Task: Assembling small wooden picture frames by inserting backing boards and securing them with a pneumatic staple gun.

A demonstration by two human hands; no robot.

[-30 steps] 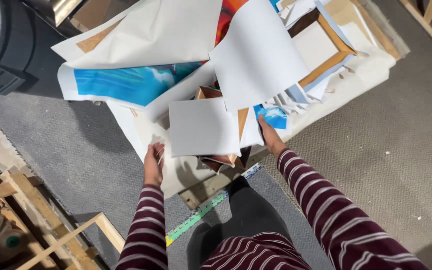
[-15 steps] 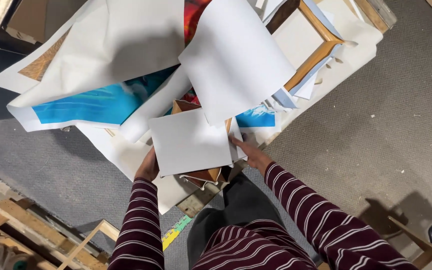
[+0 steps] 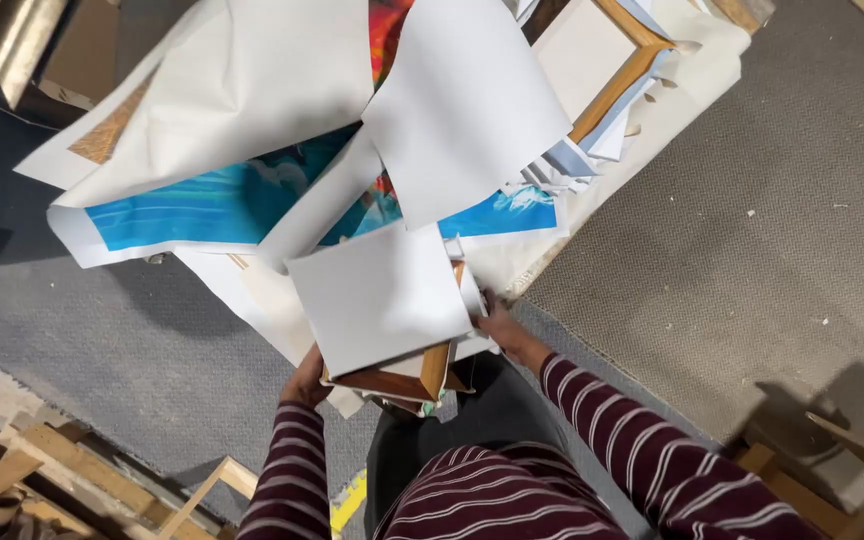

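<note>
Both hands, left hand (image 3: 307,380) and right hand (image 3: 507,330), clamp a white stretched canvas (image 3: 380,295) over loose prints (image 3: 222,195).

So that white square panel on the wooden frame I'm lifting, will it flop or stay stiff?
Probably stiff: the white panel lies flat over its wooden frame, unlike the curling paper sheets. Likely light, since the left hand and right hand hold only its edges.

Loose white sheets (image 3: 462,110) and a blue print (image 3: 202,205) are heaped on grey carpet (image 3: 102,350), with wooden frames (image 3: 42,480) stacked at lower left.
</note>
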